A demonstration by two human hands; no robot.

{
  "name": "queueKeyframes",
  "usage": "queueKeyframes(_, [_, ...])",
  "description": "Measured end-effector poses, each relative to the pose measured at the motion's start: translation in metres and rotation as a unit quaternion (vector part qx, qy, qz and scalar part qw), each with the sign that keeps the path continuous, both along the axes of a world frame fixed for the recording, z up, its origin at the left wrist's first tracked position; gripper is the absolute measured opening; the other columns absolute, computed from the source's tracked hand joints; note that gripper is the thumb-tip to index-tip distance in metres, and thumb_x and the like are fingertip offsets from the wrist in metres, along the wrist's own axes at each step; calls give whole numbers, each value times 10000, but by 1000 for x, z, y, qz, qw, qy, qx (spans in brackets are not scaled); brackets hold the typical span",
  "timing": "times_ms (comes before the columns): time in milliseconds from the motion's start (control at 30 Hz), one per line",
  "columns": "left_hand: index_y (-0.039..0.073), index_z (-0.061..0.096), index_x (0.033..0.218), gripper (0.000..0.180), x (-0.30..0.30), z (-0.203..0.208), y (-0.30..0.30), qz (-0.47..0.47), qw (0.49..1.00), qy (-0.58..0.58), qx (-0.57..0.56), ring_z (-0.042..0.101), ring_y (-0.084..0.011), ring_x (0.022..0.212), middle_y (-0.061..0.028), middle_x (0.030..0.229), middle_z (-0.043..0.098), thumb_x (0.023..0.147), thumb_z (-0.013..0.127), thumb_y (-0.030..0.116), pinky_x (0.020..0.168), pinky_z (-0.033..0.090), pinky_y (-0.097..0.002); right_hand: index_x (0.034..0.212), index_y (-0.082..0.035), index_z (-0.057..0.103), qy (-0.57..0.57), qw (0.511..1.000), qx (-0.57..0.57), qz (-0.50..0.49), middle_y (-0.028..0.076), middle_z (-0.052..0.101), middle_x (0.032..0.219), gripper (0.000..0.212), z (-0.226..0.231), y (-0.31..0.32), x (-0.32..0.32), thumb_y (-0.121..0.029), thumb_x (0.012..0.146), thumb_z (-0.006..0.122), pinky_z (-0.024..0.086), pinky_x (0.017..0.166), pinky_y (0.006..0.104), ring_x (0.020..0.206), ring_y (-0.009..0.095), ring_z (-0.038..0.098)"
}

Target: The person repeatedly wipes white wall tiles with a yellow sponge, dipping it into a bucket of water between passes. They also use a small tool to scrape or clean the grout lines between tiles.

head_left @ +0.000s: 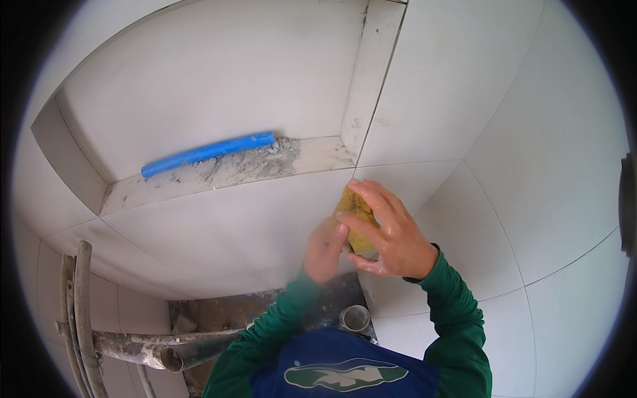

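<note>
The yellow sponge (361, 240) was just right of the frame's centre, held up in front of the pale tiles (199, 249). The right hand (401, 240) had hold of it from the right, its fingers parted and bent around the sponge, the upper fingertips lying over its face and top edge and the thumb low by its bottom edge. The left hand (324, 251), blurred, was close against the sponge's left side with its thumb pointing up; how far its other fingers were bent, and whether they gripped, could not be told. Both arms wore green sleeves (454, 302), and a blue shirt front (332, 346) filled the bottom centre. In the upper left a recessed niche (199, 73) took up much of the frame; on its ledge a blue pipe (207, 154) lay slanted, with grey rubble (262, 159) beside it, thickest near the pipe's right end. A round cup (355, 327) stood at the lower centre on a dark, speckled surface (345, 292). Dirty poles (83, 308) crossed the lower left.
</note>
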State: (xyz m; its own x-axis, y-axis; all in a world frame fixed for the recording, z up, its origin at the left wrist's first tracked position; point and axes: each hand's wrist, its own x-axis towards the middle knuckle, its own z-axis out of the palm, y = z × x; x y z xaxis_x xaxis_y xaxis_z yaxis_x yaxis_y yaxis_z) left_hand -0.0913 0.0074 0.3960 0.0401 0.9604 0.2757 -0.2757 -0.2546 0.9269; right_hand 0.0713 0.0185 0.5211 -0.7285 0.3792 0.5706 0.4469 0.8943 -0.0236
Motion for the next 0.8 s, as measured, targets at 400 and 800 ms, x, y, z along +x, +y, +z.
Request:
queueKeyframes(400, [-27,552,1347,451,-5,38,16,60,988,-45,138,401,-52,707,44,794,461,970,636,206,667,331,-215,1224,-129,717,11,915,390,-98,113,646,1269,531,164,80,20,30,721,776,569,950,408,1152,365,630])
queueKeyframes(800, [50,596,1314,378,-4,-7,12,31,998,-18,56,471,-82,854,27,925,488,955,674,138,747,447,-240,1011,-33,726,-163,925,341,-38,87,656,1078,226,79,93,1,-33,786,754,569,881,397,1081,318,636])
